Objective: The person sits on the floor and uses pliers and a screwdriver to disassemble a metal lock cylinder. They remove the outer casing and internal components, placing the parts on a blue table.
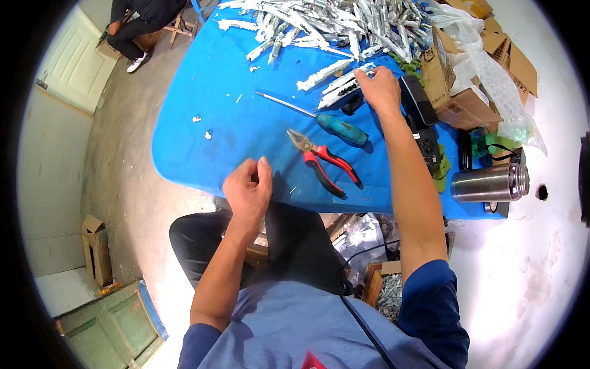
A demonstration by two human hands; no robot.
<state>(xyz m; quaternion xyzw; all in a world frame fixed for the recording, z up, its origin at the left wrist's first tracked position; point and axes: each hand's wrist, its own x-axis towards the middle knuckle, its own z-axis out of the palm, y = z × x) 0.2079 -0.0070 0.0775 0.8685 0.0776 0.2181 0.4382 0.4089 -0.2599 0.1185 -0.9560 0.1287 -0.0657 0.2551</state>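
My right hand (380, 90) reaches to the far right of the blue-covered table (203, 150). Its fingers are closed on the upper end of a narrow white and silver strip-like part (344, 91) with dark patches along it. A similar whitish strip (324, 74) lies just to its left. Near the table's front edge, my left hand (247, 189) is loosely curled, with nothing visible in it. Between the hands lie combination pliers (324, 161) with red and black handles, jaws slightly apart. Beyond them rests a screwdriver (339, 128) with a teal handle.
A heap of whitish metal strips (344, 24) covers the table's far side. Along the right stand a black device (417, 100), an opened cardboard box (462, 104) and a steel flask (485, 182). Small white scraps (208, 135) dot the left. Another person (144, 24) sits far left.
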